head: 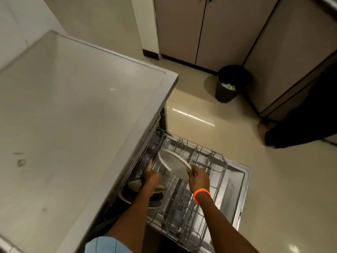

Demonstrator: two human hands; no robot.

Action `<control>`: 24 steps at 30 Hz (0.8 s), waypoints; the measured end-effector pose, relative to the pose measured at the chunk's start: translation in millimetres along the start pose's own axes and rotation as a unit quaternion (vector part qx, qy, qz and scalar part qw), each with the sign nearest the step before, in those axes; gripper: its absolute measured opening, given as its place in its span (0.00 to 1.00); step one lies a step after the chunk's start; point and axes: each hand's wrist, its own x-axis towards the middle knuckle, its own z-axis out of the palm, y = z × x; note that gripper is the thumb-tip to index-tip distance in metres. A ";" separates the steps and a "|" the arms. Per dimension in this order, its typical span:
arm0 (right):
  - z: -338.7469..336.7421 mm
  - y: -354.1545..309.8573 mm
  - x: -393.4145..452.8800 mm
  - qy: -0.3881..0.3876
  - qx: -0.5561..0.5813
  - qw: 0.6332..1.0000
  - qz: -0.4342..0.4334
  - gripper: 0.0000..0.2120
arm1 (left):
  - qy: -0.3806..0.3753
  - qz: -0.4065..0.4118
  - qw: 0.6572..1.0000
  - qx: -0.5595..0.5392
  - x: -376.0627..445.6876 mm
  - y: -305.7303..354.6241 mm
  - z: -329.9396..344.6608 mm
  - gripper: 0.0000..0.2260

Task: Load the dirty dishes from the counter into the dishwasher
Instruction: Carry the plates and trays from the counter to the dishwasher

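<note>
We see the right hand (198,177), an orange band (201,193) on its wrist, pinching the near edge of a round white plate (175,166); the plate is tilted on its edge above the grey wire lower rack (193,212) of the open dishwasher (240,179), near the rack's back left part; the left hand (150,175) reaches in beside it and curls its fingers round a clear drinking glass (158,168), which sits just left of the plate and partly behind it; whether the glass touches the plate we cannot tell; below the left forearm lie dark and pale dishes (138,185), too blurred to name, at the rack's left side under the edge of the pale grey tabletop (73,115); the tabletop fills the left of the view and bears a few small smudges (21,161); the rack is pulled out over the lowered dishwasher door; beyond it the shiny cream tiled floor (237,139) carries a round black waste bin (231,84) with scraps inside, standing near the beige cupboard doors (200,30); a pale blue striped sleeve (107,244) shows at the lower edge.
</note>
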 end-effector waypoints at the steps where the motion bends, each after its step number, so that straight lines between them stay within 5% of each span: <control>1: 13.7 4.3 10.1 -0.008 -0.006 1.000 -0.001 0.10 | 0.012 0.007 1.000 0.006 11.9 -1.5 0.7 0.36; 5: 58.0 9.0 44.5 -0.051 -0.045 0.997 -0.026 0.11 | 0.034 0.053 0.997 0.055 55.4 -5.7 -0.4 0.41; 12: 102.6 9.2 78.6 -0.066 -0.063 0.995 -0.045 0.12 | 0.040 0.068 0.992 0.100 100.7 -17.2 -5.5 0.32; 24: 133.1 9.2 98.4 -0.110 -0.087 0.989 -0.044 0.12 | 0.088 0.068 0.989 0.094 120.1 -33.9 -3.4 0.35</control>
